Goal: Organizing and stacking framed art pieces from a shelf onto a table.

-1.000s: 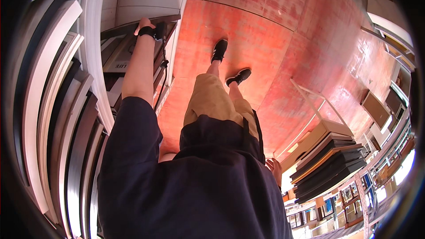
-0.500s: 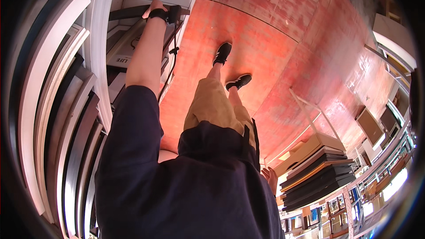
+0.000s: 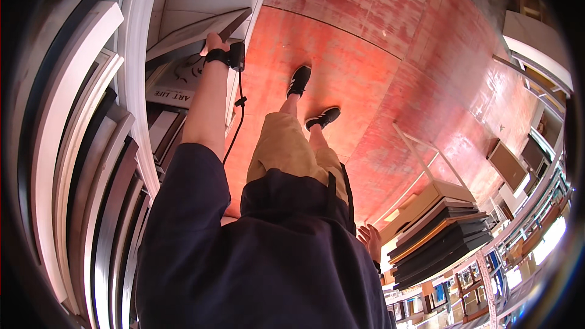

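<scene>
My left hand (image 3: 214,44), a black band and small box at its wrist, has its fingers closed on the edge of a dark-sided picture frame (image 3: 234,22) in the left shelf bay. Beneath that frame lies a framed print (image 3: 173,79) with a line drawing and lettering, partly covered by my forearm. A black cable (image 3: 241,102) hangs from the wrist box. My right hand (image 3: 370,237) hangs low at my right side with its fingers apart and nothing seen in it. Nearest to it is a stack of dark frames (image 3: 439,244).
Upright frames (image 3: 67,146) crowd the rack along the left, behind a white post (image 3: 137,55). A thin metal stand (image 3: 420,146) rises by the stack on the right. Further right, more frames (image 3: 509,167) lean near shelving. The floor (image 3: 341,42) is worn red board.
My left hand has come slightly nearer to me, and the frame in it has tilted, showing its pale face. More of the print underneath shows. My right hand has barely moved.
</scene>
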The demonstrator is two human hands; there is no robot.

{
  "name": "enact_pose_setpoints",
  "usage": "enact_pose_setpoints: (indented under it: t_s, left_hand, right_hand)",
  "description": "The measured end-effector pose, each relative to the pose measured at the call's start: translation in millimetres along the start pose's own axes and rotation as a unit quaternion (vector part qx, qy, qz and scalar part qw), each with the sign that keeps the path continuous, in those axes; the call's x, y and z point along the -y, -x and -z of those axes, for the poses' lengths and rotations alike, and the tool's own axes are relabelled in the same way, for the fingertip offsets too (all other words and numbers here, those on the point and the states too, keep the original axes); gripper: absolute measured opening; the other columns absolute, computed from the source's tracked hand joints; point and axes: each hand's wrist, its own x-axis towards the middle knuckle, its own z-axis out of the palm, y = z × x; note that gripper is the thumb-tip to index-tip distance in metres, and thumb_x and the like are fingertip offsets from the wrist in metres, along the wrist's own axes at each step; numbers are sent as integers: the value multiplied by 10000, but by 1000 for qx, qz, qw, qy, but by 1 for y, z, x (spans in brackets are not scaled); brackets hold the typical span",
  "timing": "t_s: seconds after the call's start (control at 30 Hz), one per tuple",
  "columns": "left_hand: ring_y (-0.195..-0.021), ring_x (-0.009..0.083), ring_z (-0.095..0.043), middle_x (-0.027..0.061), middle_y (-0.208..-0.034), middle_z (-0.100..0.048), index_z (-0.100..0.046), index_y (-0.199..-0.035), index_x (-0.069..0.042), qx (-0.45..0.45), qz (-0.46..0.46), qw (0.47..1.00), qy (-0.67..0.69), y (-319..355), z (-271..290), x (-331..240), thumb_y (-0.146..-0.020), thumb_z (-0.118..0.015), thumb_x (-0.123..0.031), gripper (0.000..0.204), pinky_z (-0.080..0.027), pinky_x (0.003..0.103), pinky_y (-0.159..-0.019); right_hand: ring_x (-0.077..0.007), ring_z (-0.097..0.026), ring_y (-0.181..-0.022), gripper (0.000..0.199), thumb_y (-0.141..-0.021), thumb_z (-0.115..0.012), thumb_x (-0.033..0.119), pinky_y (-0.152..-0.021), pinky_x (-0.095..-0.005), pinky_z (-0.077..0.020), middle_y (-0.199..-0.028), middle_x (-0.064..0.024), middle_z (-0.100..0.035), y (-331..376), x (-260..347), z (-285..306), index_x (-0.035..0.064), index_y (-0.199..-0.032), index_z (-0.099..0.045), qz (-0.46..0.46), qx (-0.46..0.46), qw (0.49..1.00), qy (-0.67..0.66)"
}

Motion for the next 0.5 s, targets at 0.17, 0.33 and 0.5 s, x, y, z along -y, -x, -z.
enact_pose_setpoints:
  t_s: [0.17, 0.33, 0.5]
  left_hand:
    - [-922, 290, -589, 190, -1134, -485, -232, -1145, -52, 35, -3, 999, -33, -8, -1, 6, -708, -593, -74, 568, -533, 395, -727]
    - [-903, 314, -595, 215, -1117, -483, -210, -1138, -62, 24, -19, 999, -40, -33, 5, 3, -707, -588, -77, 574, -543, 413, -693]
    - [-910, 312, -601, 215, -1109, -496, -188, -1146, -69, 15, 13, 998, -61, -27, 0, 18, -715, -588, -85, 588, -542, 407, -680]
  right_hand:
    - [-260, -617, -1012, 356, -960, -445, 248, -858, -358, -510, -1094, -177, -617, 4, -8, -1, -12, -1200, -487, -6, -7, 1000, -12]
    - [-264, -614, -1020, 368, -961, -437, 245, -863, -359, -506, -1101, -183, -614, 0, -10, -4, -18, -1215, -478, -11, 1, 1000, 4]
    - [-266, -615, -1015, 382, -958, -435, 242, -866, -363, -504, -1102, -184, -615, 2, -14, -4, -25, -1228, -472, -18, -17, 1000, -2]
